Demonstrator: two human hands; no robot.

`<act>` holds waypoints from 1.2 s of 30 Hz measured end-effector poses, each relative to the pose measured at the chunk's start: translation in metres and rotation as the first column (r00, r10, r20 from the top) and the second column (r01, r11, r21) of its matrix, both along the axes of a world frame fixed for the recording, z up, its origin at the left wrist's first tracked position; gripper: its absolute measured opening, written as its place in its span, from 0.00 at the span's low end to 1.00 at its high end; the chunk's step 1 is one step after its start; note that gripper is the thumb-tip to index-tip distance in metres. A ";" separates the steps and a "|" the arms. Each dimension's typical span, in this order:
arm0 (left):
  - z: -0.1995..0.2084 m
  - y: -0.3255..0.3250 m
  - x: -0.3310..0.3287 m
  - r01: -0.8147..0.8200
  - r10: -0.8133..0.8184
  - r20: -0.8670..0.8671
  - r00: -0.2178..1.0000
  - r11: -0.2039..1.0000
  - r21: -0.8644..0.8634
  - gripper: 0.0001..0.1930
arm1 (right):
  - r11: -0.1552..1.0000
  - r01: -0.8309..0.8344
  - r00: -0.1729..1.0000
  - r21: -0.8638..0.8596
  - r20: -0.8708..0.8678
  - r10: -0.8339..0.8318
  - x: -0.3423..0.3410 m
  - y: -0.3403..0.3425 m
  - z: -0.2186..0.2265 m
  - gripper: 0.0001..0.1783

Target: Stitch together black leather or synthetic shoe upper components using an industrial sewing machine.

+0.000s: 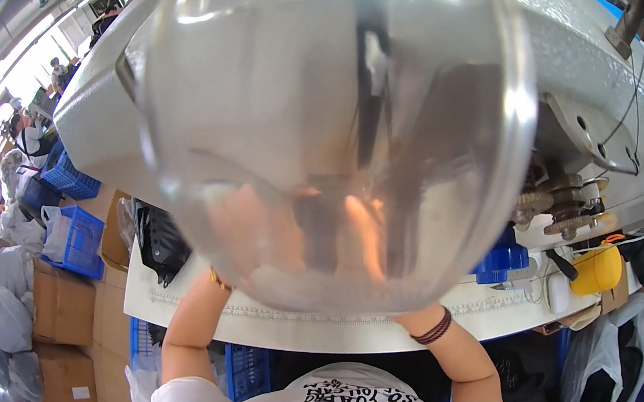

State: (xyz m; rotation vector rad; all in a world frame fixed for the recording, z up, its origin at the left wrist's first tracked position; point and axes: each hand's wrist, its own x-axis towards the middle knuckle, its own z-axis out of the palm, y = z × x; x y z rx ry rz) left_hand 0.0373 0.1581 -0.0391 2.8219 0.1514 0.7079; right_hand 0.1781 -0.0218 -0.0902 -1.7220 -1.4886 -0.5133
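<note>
A large shiny metal cover (333, 120) on the front of a pale sewing machine (113, 106) fills the middle of the view. Behind it, both of my hands vanish from sight. Only the wrist end of my left hand (215, 283) shows, with a yellowish bracelet. My right hand (414, 318) is cut off just past the wrist, where a dark banded bracelet sits. Blurred skin-coloured reflections show in the metal, but no fingers can be made out. Whatever either hand touches or holds is hidden. Both forearms reach over the white worktable (271, 330).
A black bag (159, 244) lies at the table's left. On the right are blue plastic pieces (502, 255), a yellow container (597, 270) and a plastic bag of dark items (601, 380). Blue crates (78, 241) and cardboard boxes (62, 304) stand leftward. Other people are nearby.
</note>
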 end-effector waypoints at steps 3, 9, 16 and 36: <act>-0.008 -0.032 -0.001 -0.034 0.036 0.163 0.986 0.999 -0.018 0.24 | 0.984 -0.157 0.891 0.087 -0.416 0.179 0.025 -0.006 0.000 0.11; -0.013 -0.074 0.012 -0.165 0.123 0.371 0.920 0.983 0.083 0.24 | 0.958 -0.234 0.883 0.167 -0.376 0.281 0.046 -0.002 0.023 0.12; -0.010 -0.084 0.015 -0.203 0.127 0.403 0.906 0.967 0.153 0.23 | 0.945 -0.308 0.866 0.110 -0.380 0.326 0.054 -0.004 0.033 0.19; 0.014 -0.081 0.016 -0.155 0.126 0.357 0.926 0.986 0.056 0.10 | 0.899 -0.434 0.807 0.057 -0.419 0.417 0.069 -0.001 0.014 0.12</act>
